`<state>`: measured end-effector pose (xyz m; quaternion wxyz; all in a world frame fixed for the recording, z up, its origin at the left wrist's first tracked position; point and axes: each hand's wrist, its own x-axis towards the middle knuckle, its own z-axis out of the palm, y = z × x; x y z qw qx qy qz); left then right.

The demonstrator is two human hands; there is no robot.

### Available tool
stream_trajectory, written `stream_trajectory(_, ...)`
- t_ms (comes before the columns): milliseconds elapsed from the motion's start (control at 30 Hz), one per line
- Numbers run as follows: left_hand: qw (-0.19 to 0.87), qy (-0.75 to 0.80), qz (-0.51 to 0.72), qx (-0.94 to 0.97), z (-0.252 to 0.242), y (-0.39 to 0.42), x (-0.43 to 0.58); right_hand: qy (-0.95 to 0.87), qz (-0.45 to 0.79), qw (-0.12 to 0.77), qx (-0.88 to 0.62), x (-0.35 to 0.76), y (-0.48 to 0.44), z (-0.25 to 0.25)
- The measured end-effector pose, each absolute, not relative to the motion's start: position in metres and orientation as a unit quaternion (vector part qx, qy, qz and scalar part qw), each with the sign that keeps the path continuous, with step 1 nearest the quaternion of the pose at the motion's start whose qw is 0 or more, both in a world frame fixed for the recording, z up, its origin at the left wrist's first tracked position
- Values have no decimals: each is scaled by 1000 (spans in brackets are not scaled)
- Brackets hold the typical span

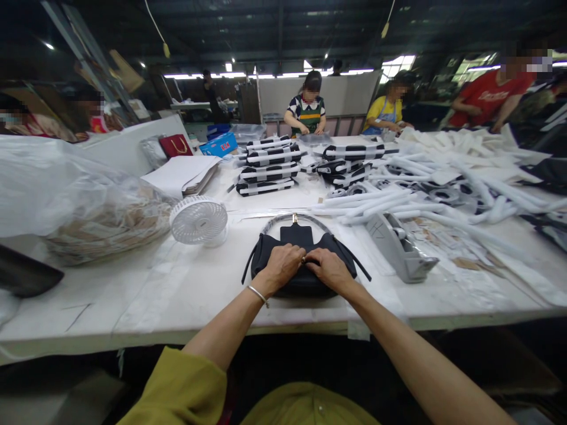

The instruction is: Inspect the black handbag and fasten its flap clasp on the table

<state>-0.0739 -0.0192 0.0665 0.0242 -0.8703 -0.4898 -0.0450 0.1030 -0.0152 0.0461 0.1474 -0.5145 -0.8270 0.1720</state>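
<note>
A black handbag (310, 286) lies on the white table (177, 301) in front of me, its flap (296, 234) turned up and away, with a gold-coloured clasp (295, 218) at the tip. The wrapped handle (270, 222) arches behind it. My left hand (286, 265) and my right hand (326, 267) meet at the middle of the bag, fingers closed around a small metal piece (303, 260) on its front. Most of that piece is hidden by the fingertips.
A white fan (199, 221) stands left of the bag, near a big plastic bag (106, 218). To the right sits a grey tape dispenser (401, 248). Wrapped black bags (270, 171) and white tubes (376, 203) lie farther back. Several people work beyond.
</note>
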Motion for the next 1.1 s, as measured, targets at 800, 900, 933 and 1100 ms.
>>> stream_trajectory(800,-81,-543,-165,-820,56,-17,-82,-705,286,248,-600,91,-5,50)
stream_trajectory(900,-92,-544,-175,-815,55,-19,-83,-694,280,281,-601,93,-6,51)
stream_trajectory(933,-96,-542,-178,-816,55,-19,-83,-692,280,292,-598,94,-7,52)
stream_trajectory(1100,-113,-519,-192,-825,55,-21,-85,-688,317,366,-541,99,-16,61)
